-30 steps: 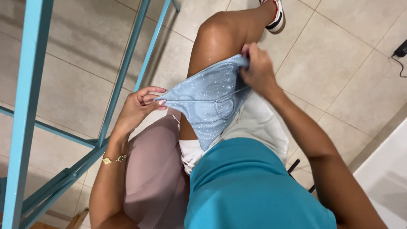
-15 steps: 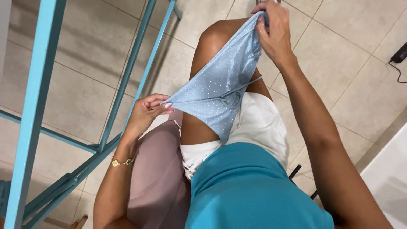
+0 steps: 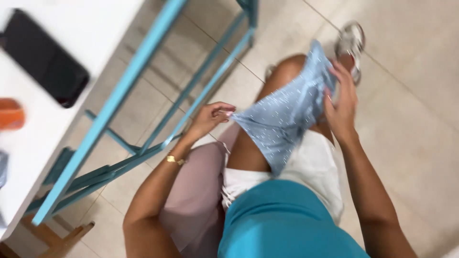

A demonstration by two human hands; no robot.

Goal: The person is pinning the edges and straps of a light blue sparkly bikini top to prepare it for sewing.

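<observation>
A light blue speckled cloth (image 3: 287, 119) is stretched over my lap between both hands. My left hand (image 3: 210, 118) pinches its lower left corner beside my thigh; a gold bracelet sits on that wrist. My right hand (image 3: 340, 102) grips the cloth's far edge up near my knee. I am seated, in white shorts (image 3: 311, 174) and a teal top (image 3: 282, 222). A mauve cloth (image 3: 196, 200) hangs under my left forearm.
A white table (image 3: 71, 57) with a teal metal frame (image 3: 143, 62) stands to the left. On it lie a black phone (image 3: 45, 57) and an orange object (image 3: 10, 114). Beige floor tiles (image 3: 411, 71) spread around. My sandalled foot (image 3: 351, 40) rests ahead.
The camera has swung left, bringing the tabletop and phone into view. My right hand has dropped a little toward my knee, still stretching the blue cloth; my left hand keeps its corner.
</observation>
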